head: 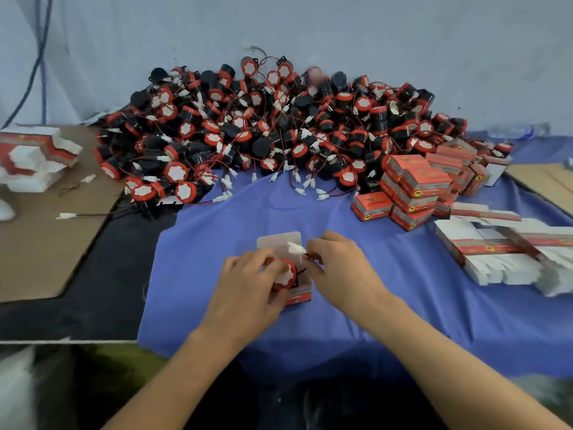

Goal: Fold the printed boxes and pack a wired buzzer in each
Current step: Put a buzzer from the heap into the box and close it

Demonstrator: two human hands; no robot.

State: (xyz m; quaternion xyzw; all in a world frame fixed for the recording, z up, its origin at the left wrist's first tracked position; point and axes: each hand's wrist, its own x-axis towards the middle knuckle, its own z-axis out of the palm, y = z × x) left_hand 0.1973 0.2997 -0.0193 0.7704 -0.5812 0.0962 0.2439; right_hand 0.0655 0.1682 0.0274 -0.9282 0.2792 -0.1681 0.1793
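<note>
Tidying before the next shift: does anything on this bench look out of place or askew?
Yes. One white connector trails on its red wire out of the buzzer pile onto the brown cardboard at left. The closed boxes at right lie tumbled, not stacked square.

Cloth plain blue-violet. Buzzer pile: black bodies, red rims, white faces, thin red and black leads, white connectors. Near buzzer: red rim, white face; wire red, plug white. Open box: white inside, red front, grey band. Folded boxes: orange-red, grey stripe, small yellow-black mark. Flat blanks: white, red-and-grey strip. Cardboard brown. Table black. Wall pale grey-blue. Cable dark blue.
</note>
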